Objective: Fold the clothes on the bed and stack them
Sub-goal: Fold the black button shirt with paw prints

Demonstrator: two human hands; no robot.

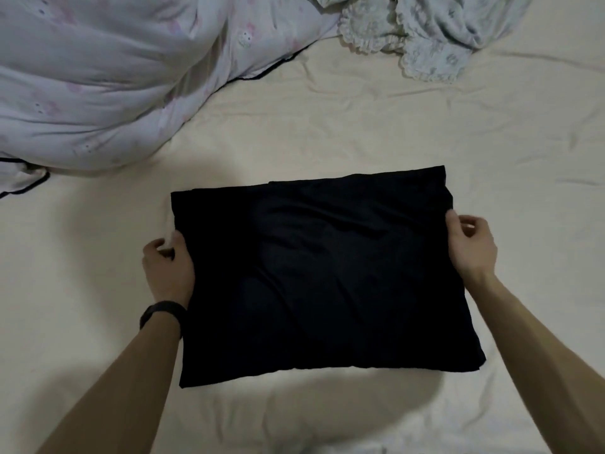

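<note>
**Two hands holding a folded black garment by its side edges on a bed**

A black, soft fabric garment folded into a rough rectangle [327, 273] lies in the near centre of the scene on a cream, wrinkled bed sheet [360, 126]. Its far edge shows several stacked layers, and its near edge casts a soft shadow on the sheet.

The left hand [168, 267] is at the garment's left edge, towards the far corner. Its fingers [156, 248] are curled round the edge and grip the fabric. A black wristband [162, 314] circles the left wrist.

The right hand [471, 247] is at the right edge, also towards the far corner. The thumb lies on top of the cloth and the curled fingers [473, 224] sit just outside the edge, so that the hand pinches the fabric. Both forearms reach in from the near side, one on each side of the garment.

At the far left lies a bulky pale quilt with a faint pink print and dark piping [98, 77], well apart from the garment. At the far right of centre is a crumpled pale cloth with a lace-trimmed border [425, 37], also resting on the sheet.
</note>
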